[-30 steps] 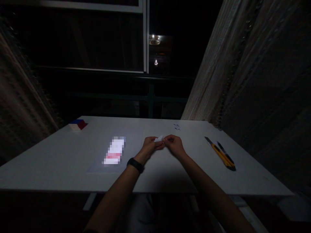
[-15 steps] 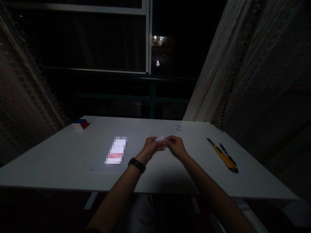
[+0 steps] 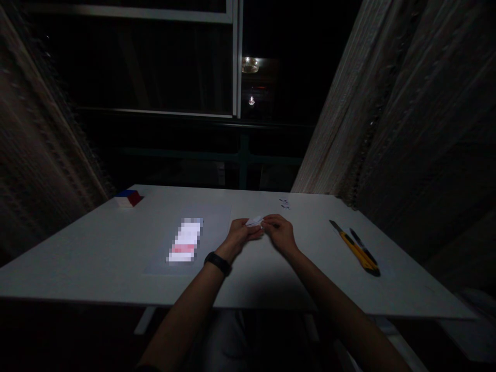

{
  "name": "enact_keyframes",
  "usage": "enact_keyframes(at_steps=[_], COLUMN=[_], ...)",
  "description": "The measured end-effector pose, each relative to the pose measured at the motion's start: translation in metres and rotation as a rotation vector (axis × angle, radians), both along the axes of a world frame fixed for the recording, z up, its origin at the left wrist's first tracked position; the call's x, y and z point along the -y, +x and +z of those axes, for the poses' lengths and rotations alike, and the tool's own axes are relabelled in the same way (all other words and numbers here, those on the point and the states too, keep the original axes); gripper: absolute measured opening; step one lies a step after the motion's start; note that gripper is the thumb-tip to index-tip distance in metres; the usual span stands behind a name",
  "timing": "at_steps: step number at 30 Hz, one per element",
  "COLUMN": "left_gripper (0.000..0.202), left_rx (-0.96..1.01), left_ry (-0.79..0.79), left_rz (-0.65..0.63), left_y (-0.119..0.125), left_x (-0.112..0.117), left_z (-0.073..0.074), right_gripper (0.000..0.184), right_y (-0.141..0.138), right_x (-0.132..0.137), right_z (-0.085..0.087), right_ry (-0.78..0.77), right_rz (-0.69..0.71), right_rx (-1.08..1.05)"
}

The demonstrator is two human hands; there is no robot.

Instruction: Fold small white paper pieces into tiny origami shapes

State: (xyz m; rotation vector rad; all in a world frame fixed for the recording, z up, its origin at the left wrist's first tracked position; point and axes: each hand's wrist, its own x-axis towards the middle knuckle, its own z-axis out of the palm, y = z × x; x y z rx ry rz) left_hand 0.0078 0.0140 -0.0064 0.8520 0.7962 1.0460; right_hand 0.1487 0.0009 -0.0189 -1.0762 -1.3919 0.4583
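Observation:
Over the middle of a white table (image 3: 96, 258), my left hand (image 3: 240, 235) and my right hand (image 3: 281, 233) meet. Both pinch a small folded piece of white paper (image 3: 254, 221) between their fingertips. The fingers of each hand are curled in and closed on it. A black band sits on my left wrist (image 3: 217, 262). The room is dark and the paper's shape is hard to make out.
A yellow utility knife (image 3: 354, 250) and a dark pen (image 3: 362, 246) lie on the right of the table. A lit phone screen (image 3: 186, 240) rests on a sheet to the left. A red, white and blue block (image 3: 127, 198) sits at the far left corner. Small scraps (image 3: 284, 203) lie beyond my hands. Curtains hang on both sides.
My hands have stayed together on the paper and shifted only slightly. The view has drifted a little.

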Motion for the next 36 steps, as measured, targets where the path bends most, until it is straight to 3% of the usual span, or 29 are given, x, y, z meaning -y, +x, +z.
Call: enact_keyframes(at_steps=[13, 18, 25, 36], left_gripper=[0.018, 0.018, 0.021, 0.016], left_rx=[0.013, 0.034, 0.064, -0.105], left_ry=[0.003, -0.014, -0.037, 0.132], left_rz=[-0.015, -0.027, -0.022, 0.106], left_y=[-0.0005, -0.0007, -0.0019, 0.0026], left_x=[-0.0018, -0.0019, -0.0041, -0.002], left_z=[-0.0016, -0.0004, -0.0028, -0.0011], right_gripper=[0.009, 0.01, 0.022, 0.015], right_y=[0.0006, 0.0003, 0.0029, -0.003], right_x=[0.002, 0.0016, 0.0073, 0.0078], right_z=[0.0008, -0.0029, -0.005, -0.0038], right_ry=[-0.009, 0.121, 0.43, 0.438], right_rz=[-0.023, -0.056, -0.106, -0.226], right_rx=[0.071, 0.166, 0.488, 0.604])
